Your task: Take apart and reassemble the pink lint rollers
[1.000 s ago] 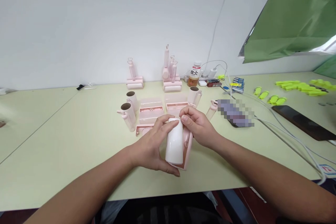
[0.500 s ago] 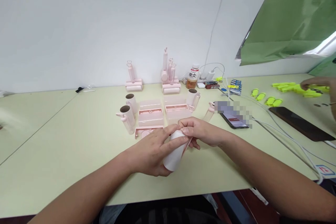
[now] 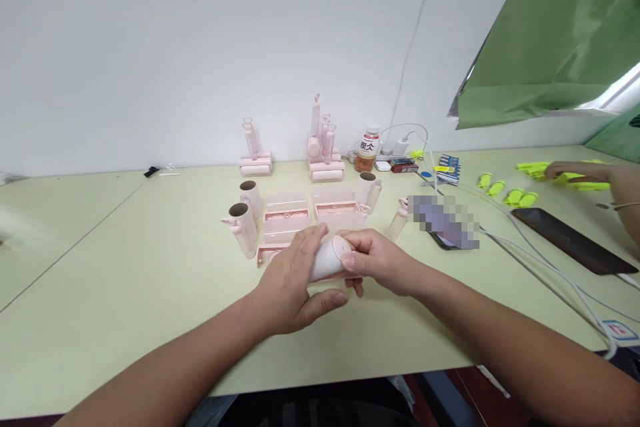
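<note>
The white roll point(image 3: 326, 259) lay on its side just above the table point(image 3: 125, 267), held between both hands. The left hand point(image 3: 290, 280) cupped it from below, fingers wrapped round it; the right hand point(image 3: 375, 260) pinched its pink end cap point(image 3: 342, 251). By the look of it, the cap was on, with more pieces left: bare rollers point(image 3: 243, 225) and pink cases point(image 3: 286, 208) lay just beyond. Far right, another person's hand point(image 3: 590, 173) touched yellow clips point(image 3: 517, 197), well clear. Nothing blocked the hands.

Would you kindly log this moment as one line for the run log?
left hand: grips white roll | right hand: pinches its pink end | table: pink cases behind
</note>
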`<state>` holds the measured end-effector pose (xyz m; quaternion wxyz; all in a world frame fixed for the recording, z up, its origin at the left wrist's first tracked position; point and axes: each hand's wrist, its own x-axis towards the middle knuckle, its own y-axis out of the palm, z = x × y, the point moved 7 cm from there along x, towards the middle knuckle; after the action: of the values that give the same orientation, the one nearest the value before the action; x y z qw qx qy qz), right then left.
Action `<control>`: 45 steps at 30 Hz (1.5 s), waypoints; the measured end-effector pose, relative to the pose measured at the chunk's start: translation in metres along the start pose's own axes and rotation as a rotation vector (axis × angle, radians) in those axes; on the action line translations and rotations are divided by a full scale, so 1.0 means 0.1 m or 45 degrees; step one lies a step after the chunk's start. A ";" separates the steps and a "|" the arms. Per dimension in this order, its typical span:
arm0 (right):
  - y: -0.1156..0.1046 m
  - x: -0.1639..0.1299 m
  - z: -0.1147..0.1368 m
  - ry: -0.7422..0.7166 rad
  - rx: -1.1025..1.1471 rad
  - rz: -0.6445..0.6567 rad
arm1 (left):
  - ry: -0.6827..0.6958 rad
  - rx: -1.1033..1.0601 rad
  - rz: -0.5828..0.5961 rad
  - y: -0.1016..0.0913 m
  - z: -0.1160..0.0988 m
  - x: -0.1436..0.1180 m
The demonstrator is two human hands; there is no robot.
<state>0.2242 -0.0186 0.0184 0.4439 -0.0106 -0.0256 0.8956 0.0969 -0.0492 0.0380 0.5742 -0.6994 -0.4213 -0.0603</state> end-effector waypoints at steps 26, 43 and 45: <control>0.08 -0.19 0.40 -0.531 -0.639 -0.277 | -0.061 0.109 -0.167 -0.20 0.02 0.06; 0.09 -0.22 0.41 -0.696 -0.664 -0.311 | 0.077 0.244 -0.147 -0.20 -0.08 0.09; 0.10 -0.23 0.41 -0.709 -0.665 -0.334 | 0.076 0.261 -0.138 -0.21 -0.08 0.10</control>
<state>0.2286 -0.0445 0.0587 0.5128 0.1235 -0.3728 0.7634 0.0923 -0.0516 0.0622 0.6507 -0.6113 -0.4453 -0.0686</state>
